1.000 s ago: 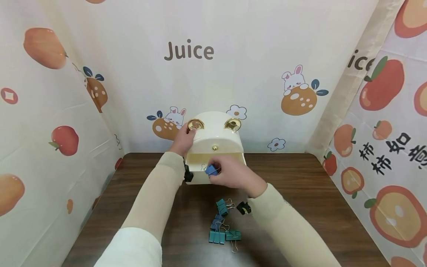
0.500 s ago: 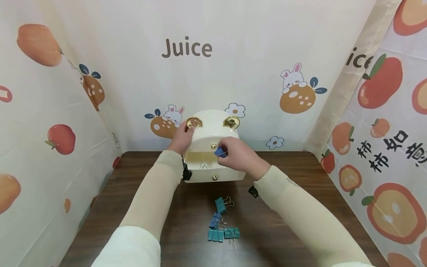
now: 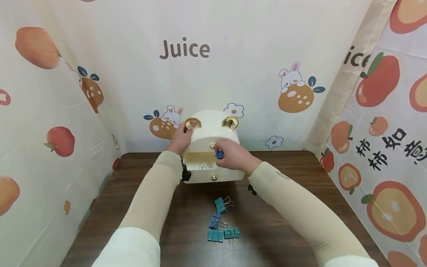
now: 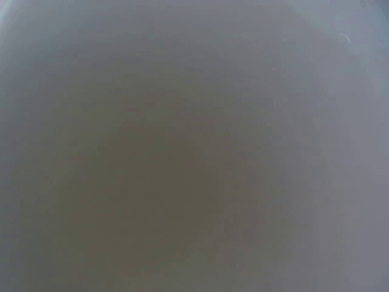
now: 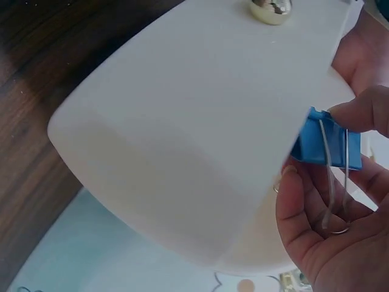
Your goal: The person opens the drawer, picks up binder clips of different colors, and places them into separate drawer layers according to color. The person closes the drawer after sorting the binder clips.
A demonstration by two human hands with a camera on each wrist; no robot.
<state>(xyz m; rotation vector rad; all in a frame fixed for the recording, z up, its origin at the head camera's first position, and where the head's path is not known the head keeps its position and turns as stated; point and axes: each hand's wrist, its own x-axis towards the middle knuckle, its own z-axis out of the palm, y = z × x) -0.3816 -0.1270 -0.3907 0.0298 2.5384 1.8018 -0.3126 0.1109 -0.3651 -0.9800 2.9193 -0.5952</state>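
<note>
A white box [image 3: 212, 129] with two gold rings on top stands at the back of the table, its lower drawer [image 3: 197, 177] pulled out. My left hand [image 3: 181, 140] holds the box's upper left side, thumb by the left gold ring; its other fingers are mostly hidden. Over the drawer's right part, my right hand [image 3: 235, 155] pinches a blue binder clip [image 5: 319, 141] between thumb and fingers. In the right wrist view the clip is at the drawer front's edge, wire handles towards the palm. A wire handle [image 3: 202, 166] shows inside the drawer. The left wrist view is a grey blur.
On the dark wood table [image 3: 140, 207] before the box lie teal binder clips [image 3: 215, 235] and a blue binder clip [image 3: 215, 220], grouped close together. A printed cloth backdrop [image 3: 247, 55] rises right behind the box and along both sides.
My right hand has moved up and right with the blue binder clip, from the drawer's front edge to near the upper knob, uncovering the drawer's knob. The left hand keeps its place.
</note>
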